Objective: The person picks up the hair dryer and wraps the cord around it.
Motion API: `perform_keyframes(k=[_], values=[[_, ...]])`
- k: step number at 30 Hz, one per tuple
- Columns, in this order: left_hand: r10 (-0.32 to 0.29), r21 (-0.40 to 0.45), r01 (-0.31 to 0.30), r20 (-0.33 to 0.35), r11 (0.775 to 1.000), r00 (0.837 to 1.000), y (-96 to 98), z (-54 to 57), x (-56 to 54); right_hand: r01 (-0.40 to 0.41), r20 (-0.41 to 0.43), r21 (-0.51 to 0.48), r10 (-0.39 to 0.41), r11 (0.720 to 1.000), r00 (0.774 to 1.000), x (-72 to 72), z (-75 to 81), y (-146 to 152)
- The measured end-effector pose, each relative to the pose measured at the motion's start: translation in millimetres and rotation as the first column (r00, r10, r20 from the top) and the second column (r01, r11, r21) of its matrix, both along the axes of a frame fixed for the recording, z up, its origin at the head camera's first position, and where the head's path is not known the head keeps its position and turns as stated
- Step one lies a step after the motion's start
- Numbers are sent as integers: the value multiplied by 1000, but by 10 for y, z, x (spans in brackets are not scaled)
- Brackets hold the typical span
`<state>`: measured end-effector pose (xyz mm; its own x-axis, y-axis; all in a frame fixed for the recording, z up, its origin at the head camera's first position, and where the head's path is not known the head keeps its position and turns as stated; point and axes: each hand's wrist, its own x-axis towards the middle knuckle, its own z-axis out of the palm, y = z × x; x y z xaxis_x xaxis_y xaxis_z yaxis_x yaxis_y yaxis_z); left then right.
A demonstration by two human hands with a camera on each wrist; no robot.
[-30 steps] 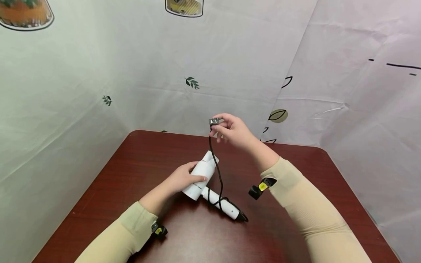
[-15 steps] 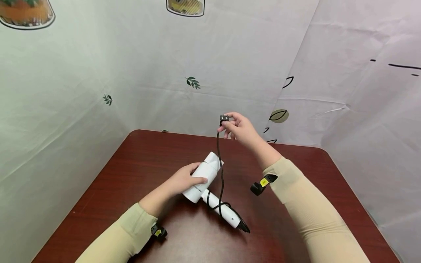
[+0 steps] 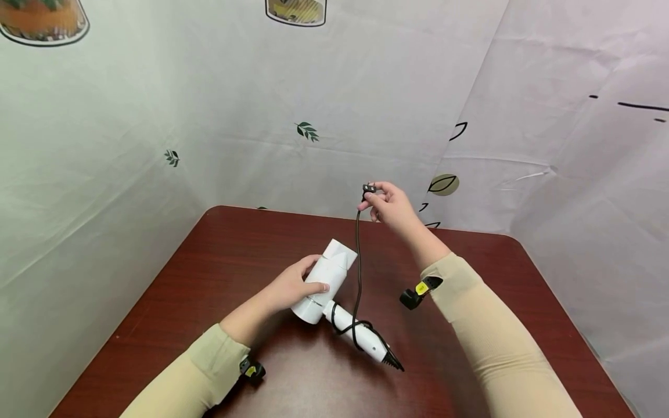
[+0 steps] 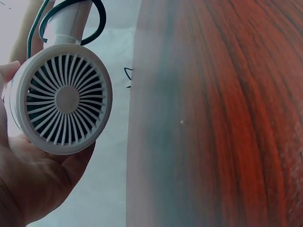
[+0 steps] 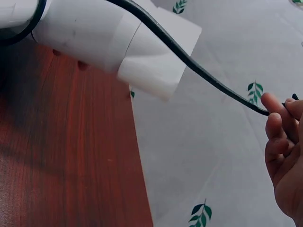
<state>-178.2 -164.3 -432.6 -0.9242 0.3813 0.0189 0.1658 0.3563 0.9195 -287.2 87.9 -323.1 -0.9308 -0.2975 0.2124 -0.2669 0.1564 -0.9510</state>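
A white hair dryer [image 3: 329,271] is held by its barrel in my left hand [image 3: 290,284], above the table. Its round slotted air inlet [image 4: 67,99] faces the left wrist camera, and the nozzle [image 5: 158,52] points away toward the wall. The handle [image 3: 355,331] slants down to the right with the black cord [image 3: 359,261] looped around it. My right hand [image 3: 394,206] pinches the black plug [image 3: 369,188] at the cord's end, raised near the table's far edge. Between plug and handle the cord hangs in a gentle curve.
The dark red wooden table [image 3: 209,290] lies below both hands. Pale sheeting [image 3: 366,87] printed with leaves and jars rises behind and beside it. A small black camera [image 3: 413,297] hangs off the right wrist, another [image 3: 253,370] off the left.
My right hand has moved right with the plug, drawing the cord along. The hair dryer has turned slightly in my left hand, its handle end shifting right and down.
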Motion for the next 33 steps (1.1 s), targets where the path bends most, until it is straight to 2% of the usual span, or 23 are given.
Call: perform_keyframes(k=[4,9,11,15,19,23,28,33], values=[[-16,5,17,-14,1000,1000,-6,6,5,28,-16,24,-28,999,999,-51,-76,66],[-72,8,72,-21,997,997,-1,18,18,58,-47,141,-52,988,998,-92,-175,135],[-96,11,96,-21,995,995,7,19,20,56,-30,174,-51,983,998,-106,-225,149],[-123,23,123,-25,992,992,16,24,26,50,55,150,-59,987,997,-120,-321,151],[-120,33,121,-31,992,992,13,36,37,68,114,82,-77,994,990,-130,-419,143],[-117,56,118,-29,991,993,17,65,51,89,60,88,-95,992,994,-125,-516,128],[-127,88,129,-26,988,992,19,110,82,86,-29,164,-83,983,996,-90,-595,95],[-112,90,114,-29,989,993,18,130,89,61,-39,196,-54,979,998,-75,-626,87]])
